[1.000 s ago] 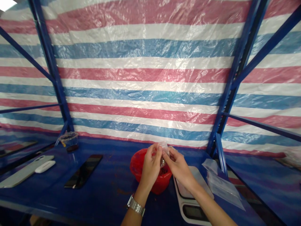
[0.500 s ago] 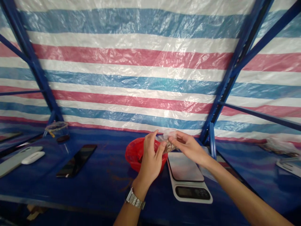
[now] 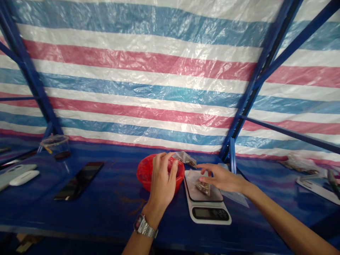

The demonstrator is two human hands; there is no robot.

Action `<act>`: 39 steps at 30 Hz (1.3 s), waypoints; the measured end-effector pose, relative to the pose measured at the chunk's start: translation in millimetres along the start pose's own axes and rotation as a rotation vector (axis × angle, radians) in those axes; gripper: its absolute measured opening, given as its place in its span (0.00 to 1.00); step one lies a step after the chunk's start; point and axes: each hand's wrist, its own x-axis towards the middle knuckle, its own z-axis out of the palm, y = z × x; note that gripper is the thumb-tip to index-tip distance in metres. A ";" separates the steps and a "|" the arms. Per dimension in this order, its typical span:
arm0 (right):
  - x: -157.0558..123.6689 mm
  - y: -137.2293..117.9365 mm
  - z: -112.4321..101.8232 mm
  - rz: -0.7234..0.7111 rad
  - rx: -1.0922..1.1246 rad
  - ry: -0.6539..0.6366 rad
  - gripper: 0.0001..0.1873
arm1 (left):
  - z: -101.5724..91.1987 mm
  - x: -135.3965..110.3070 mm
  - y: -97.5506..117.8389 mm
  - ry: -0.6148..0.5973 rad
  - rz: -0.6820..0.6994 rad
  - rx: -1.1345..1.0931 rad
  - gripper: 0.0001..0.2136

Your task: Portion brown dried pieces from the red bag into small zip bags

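My left hand (image 3: 162, 180) hovers over the red bowl (image 3: 143, 174) and pinches a small clear bag (image 3: 186, 158) at its fingertips. My right hand (image 3: 221, 177) reaches over the plate of the white kitchen scale (image 3: 207, 212), fingers stretched toward the left. Its thumb side rests on a second small clear bag of brown pieces (image 3: 203, 186) that lies on the plate. A metal watch is on my left wrist.
On the blue shelf to the left lie a black phone (image 3: 78, 180), a white device (image 3: 23, 177) and a clear plastic cup (image 3: 55, 145). Flat clear bags (image 3: 236, 196) lie right of the scale. Blue rack posts stand behind, and more bags (image 3: 300, 163) are at the far right.
Both hands were together over the bowl with bags. My right hand has come down to the scale with one bag, and my left hand keeps the other. The view has tilted down and right.
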 end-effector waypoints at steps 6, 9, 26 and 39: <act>-3.9 -2.4 -1.1 -0.048 -0.042 0.079 0.23 | -3.1 -0.3 -4.6 0.019 0.001 0.006 0.13; -5.3 -7.5 2.3 -0.073 -0.076 0.074 0.20 | -4.6 -0.7 -6.5 0.019 -0.004 0.012 0.13; -12.3 -10.7 -1.1 -0.035 -0.104 0.082 0.17 | -6.4 1.2 -4.1 0.016 0.014 0.043 0.13; -1.7 -44.4 1.8 -0.119 -0.072 0.263 0.15 | -167.8 3.7 -95.5 0.146 -0.325 0.875 0.22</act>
